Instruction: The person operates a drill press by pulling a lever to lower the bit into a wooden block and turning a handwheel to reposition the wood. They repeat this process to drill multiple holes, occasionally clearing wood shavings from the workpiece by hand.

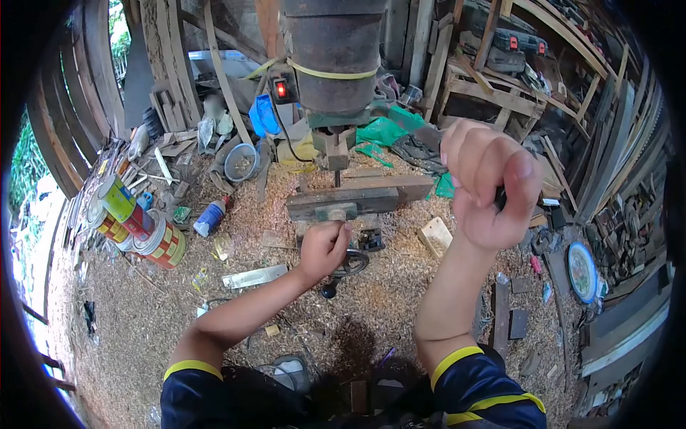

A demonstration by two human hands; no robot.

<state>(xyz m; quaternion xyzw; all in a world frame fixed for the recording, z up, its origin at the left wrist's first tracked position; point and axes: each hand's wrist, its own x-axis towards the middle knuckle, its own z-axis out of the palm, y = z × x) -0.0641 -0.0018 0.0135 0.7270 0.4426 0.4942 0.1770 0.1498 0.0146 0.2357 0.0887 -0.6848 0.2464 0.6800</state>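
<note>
In front of me stands a mortising machine with a dark cylindrical motor housing. Its bit points down at a wooden piece behind the dark clamp board. My left hand is closed in a fist below the clamp, just above a handwheel; what its fingers hold is hidden. Raised at the right, my right hand is wrapped round the end of the machine's lever. A bit of black shows inside that fist.
Wood shavings cover the floor. Paint cans and a blue spray can stand left. A red-lit switch sits on the machine. A wood block lies by my right forearm, a metal strip by my left. Timber lines the right wall.
</note>
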